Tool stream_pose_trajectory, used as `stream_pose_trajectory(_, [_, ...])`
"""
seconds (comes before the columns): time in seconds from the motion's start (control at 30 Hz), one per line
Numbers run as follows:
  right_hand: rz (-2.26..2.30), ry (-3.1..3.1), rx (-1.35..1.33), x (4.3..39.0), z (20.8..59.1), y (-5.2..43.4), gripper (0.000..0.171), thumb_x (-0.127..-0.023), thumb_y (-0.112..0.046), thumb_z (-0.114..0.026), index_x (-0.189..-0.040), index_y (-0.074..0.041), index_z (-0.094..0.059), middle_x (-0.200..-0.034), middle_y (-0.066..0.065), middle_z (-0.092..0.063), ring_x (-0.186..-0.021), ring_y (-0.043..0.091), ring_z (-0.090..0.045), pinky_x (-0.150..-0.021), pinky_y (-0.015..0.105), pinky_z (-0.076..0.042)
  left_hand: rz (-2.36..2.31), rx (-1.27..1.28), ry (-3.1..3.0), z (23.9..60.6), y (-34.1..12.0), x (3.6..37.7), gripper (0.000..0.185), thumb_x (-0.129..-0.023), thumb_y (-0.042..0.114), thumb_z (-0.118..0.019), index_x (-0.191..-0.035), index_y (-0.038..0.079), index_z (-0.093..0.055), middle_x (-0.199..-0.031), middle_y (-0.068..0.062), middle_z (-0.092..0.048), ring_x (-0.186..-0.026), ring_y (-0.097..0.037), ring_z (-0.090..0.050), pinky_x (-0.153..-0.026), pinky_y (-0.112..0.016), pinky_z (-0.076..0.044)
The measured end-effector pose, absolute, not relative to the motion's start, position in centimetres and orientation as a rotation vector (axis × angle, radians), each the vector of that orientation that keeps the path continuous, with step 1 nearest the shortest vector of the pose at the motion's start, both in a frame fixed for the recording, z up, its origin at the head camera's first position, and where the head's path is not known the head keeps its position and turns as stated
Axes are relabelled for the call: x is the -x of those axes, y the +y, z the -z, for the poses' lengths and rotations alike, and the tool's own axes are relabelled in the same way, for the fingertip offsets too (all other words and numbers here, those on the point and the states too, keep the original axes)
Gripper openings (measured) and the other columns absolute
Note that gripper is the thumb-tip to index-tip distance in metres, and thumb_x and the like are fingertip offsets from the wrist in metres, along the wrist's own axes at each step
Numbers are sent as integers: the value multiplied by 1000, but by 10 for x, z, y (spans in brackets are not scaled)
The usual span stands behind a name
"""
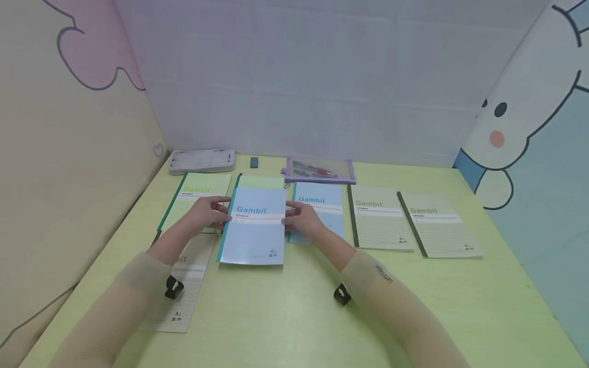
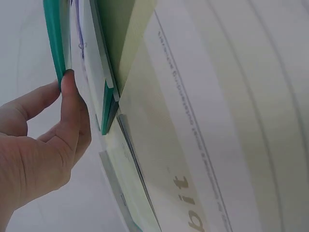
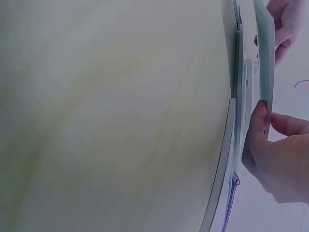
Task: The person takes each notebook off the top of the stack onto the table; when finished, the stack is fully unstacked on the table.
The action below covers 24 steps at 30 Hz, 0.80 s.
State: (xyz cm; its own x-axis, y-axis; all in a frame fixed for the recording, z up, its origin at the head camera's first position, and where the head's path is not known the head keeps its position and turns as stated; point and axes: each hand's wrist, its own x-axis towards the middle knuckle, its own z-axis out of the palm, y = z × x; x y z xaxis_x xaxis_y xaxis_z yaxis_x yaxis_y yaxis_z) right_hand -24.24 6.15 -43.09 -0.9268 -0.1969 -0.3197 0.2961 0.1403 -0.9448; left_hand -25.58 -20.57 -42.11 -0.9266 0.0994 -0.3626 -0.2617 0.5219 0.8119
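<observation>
Both hands hold up a blue "Gambit" notebook (image 1: pixel 255 237) with a teal spine, raised above the table. My left hand (image 1: pixel 206 214) pinches its spine side; the left wrist view shows thumb and fingers on the teal spine (image 2: pixel 55 43). At the opposite edge my right hand (image 1: pixel 303 221) grips the notebook between thumb and fingers, seen also in the right wrist view. Behind the held notebook, a green notebook (image 1: pixel 262 181) is mostly hidden. Another blue notebook (image 1: pixel 329 204) lies partly under the right hand, and a green one (image 1: pixel 207 181) lies beyond the left hand.
A beige notebook (image 1: pixel 184 312) lies under the left forearm. Two more beige notebooks, one nearer (image 1: pixel 382 225) and one farther right (image 1: pixel 442 235), lie on the table (image 1: pixel 506 306). Along the back are a white case (image 1: pixel 202 161), a small eraser-like block (image 1: pixel 254 162) and a purple-edged pen pouch (image 1: pixel 317 179).
</observation>
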Motion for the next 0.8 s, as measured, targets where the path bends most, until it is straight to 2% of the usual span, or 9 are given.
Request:
stream_pose_trajectory(0.13, [1770, 2067, -17, 232, 429, 64, 69, -77, 4, -63, -137, -17, -35, -110, 15, -53, -75, 22, -64, -72, 36, -54, -1321, 73, 2403, 418, -211, 243, 72, -78, 10, -67, -139, 18, -30, -107, -15, -48, -75, -21, -59, -64, -31, -55])
stream_pose_trajectory(0.27, [1756, 2011, 9, 221, 429, 64, 76, -76, 7, -63, -139, -18, -29, -107, 17, -53, -68, 24, -64, -69, 38, -54, -1281, 0, 2409, 416, -215, 231, 75, -79, 10, -66, -141, 18, -25, -102, -16, -48, -70, -21, -61, -62, -32, -55])
stream_pose_trajectory(0.43, [1711, 1976, 38, 204, 430, 64, 82, -76, 9, -62, -141, -21, -22, -99, 16, -55, -64, 26, -64, -65, 41, -55, -1203, -67, 2400, 414, -220, 215, 78, -79, 12, -66, -142, 18, -20, -96, -16, -52, -68, -22, -62, -61, -33, -55])
stream_pose_trajectory(0.67, [1645, 1958, 98, 182, 433, 64, 92, -76, 11, -61, -143, -25, -10, -95, 18, -56, -61, 29, -64, -61, 40, -55, -1113, -103, 2380, 416, -224, 199, 85, -75, 16, -71, -141, 27, -19, -86, -13, -55, -62, -23, -62, -60, -31, -54])
stream_pose_trajectory(0.8, [1616, 1913, 110, 170, 432, 64, 91, -76, 11, -60, -143, -22, -8, -93, 20, -57, -66, 34, -64, -62, 42, -55, -1118, -77, 2321, 420, -226, 189, 88, -72, 14, -73, -140, 29, -18, -83, -13, -57, -59, -25, -62, -58, -33, -54])
